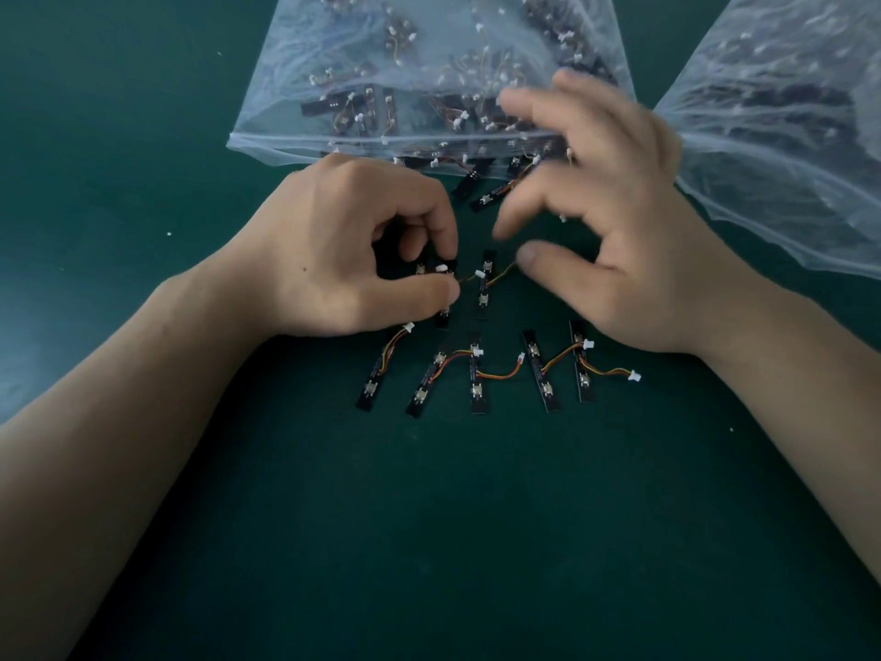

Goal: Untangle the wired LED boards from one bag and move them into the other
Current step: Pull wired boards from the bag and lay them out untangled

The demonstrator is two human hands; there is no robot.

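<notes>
Left grip point(362, 250) pinches a board point(441, 269) between thumb and forefinger, low over the desk point(476, 541), mid-desk toward the far edge. Right grip point(615, 231) is blurred and released, its fingers spread, with nothing held that we can make out. Its thumb hangs just beside the wire point(496, 279), which runs from the pinched board across a second board point(485, 298) lying flat between the grips.

A row point(478, 388) of five separated boards lies toward the near edge. The middle bag point(286, 88) is at the far edge, with spilled boards point(486, 198) at its mouth. The right bag point(786, 136) is at the far right corner.

Risks, as we judge them:
- The wire looks caught on the second board. A sharp pull by the left grip could drag that board into the row and re-knot it, or strain the connector.
- The right grip's heel sits over the row's right end, so a sweep there could scatter it.
- The spilled boards lie near the right fingers and could snag.
</notes>
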